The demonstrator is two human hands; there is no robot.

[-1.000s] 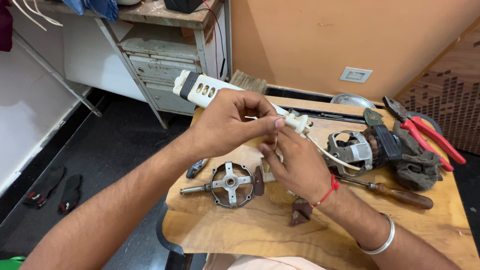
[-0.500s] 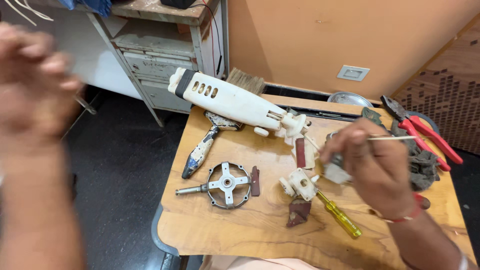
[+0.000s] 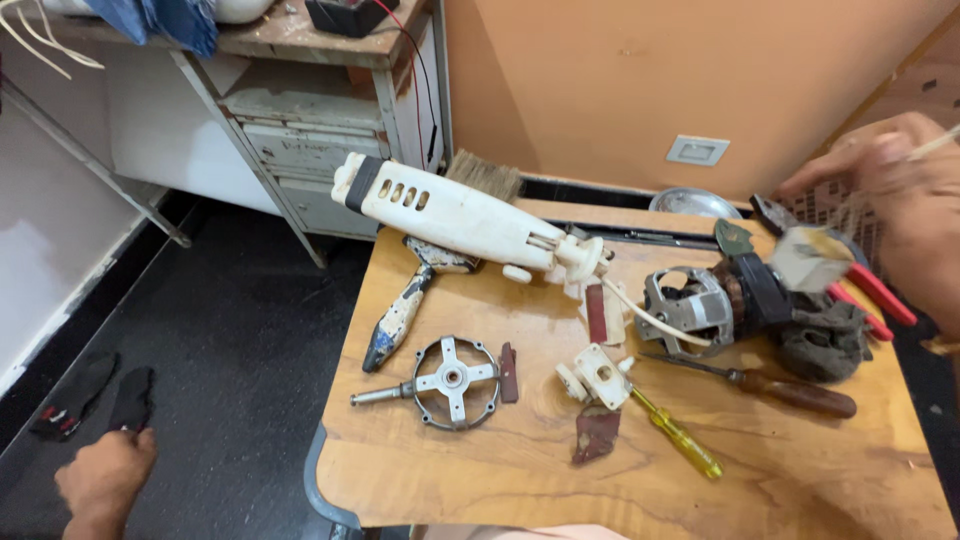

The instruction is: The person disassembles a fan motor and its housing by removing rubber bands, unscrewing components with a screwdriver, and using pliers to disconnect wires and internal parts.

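The right hand (image 3: pixel 905 200) is raised at the far right edge, above the bench (image 3: pixel 820 490), blurred; its fingers are curled around a small whitish block (image 3: pixel 808 258) with a thin pale stick or wire (image 3: pixel 935 145) jutting out past the knuckles. The block looks light and rigid, easily pinched between thumb and fingertips, though how firmly it is held cannot be told through the blur. Just below it lie red-handled pliers (image 3: pixel 875 295), a dark rag (image 3: pixel 825 340) and a motor core (image 3: pixel 700 305) with copper windings, which is probably heavy and best taken by its metal frame. Left of that, a white appliance housing (image 3: pixel 450 215) lies slantwise, a cord running toward the motor. Nearer are a round metal bracket with shaft (image 3: pixel 450 380), a yellow-handled screwdriver (image 3: pixel 675 435) and a wooden-handled one (image 3: pixel 785 390). The left hand (image 3: pixel 105 480) hangs low off the bench at the near left, over the dark floor; it seems loosely closed and empty.
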